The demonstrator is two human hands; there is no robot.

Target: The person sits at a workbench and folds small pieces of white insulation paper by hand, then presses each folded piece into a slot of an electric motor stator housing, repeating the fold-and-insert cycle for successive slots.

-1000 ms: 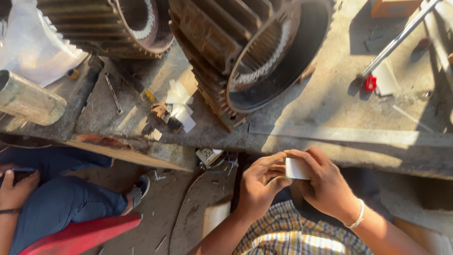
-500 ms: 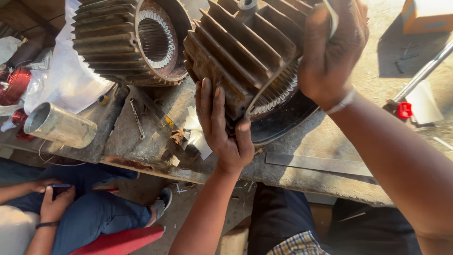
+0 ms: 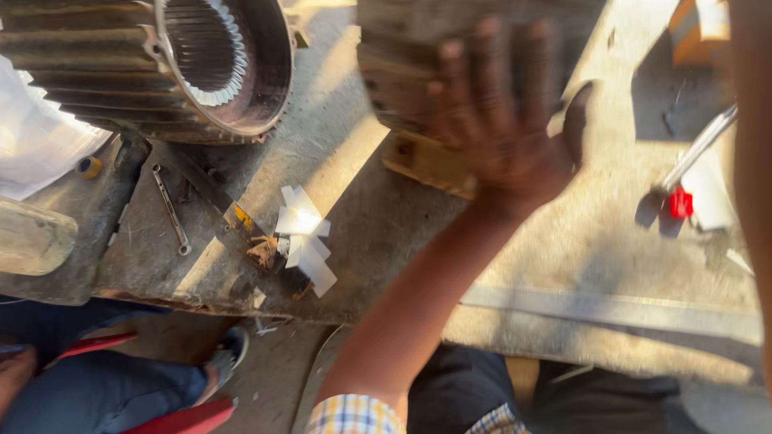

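A heavy finned metal motor housing (image 3: 418, 72), ribbed along its outside and dull brown with grime, sits at the top middle of a rough, dusty workbench (image 3: 563, 241). It is blurred, so its finer detail cannot be made out. The left hand (image 3: 503, 133) lies flat against its near side, fingers spread and pointing up, thumb stretched out to the right; the palm presses on the ribs rather than closing round anything. The forearm runs down from it to a checked sleeve at the bottom edge. Of the right arm only a strip shows along the right border; the right hand itself is out of frame.

To the left stands a second finned housing (image 3: 161, 64), round and open, with bright toothed laminations ringing its bore. Below it on the bench lie a slim spanner (image 3: 170, 210), a small heap of white paper slips (image 3: 301, 241) and, at the left edge, a pale cylinder (image 3: 32, 237). A red-handled tool (image 3: 683, 189) lies well to the right. Another person's blue-trousered leg (image 3: 96, 386) shows under the bench.
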